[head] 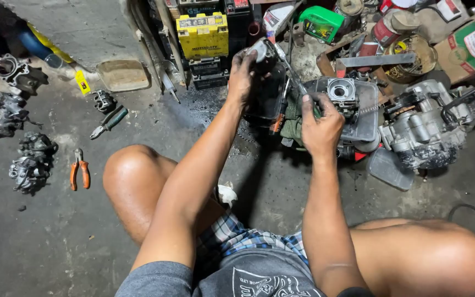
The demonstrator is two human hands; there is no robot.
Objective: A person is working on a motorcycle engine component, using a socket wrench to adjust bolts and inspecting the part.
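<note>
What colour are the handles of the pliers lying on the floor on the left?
Orange. The pliers lie on the concrete floor, seen clearly in the head view.

Top centre, a yellow box-shaped battery (203,34) with dark lettering stands against the clutter, darker battery cases (209,73) stacked beneath it. Right of it, a green plastic container (321,22). Far right, a brown cardboard box (458,52) with a white-and-red label. A small yellow tag (82,82) lies on the floor at left.

The light is hard and comes from above, bright on the concrete floor (56,242). Corners at ten and two o'clock stay dark. Edges bend like fisheye; the picture is mostly sharp.
</note>
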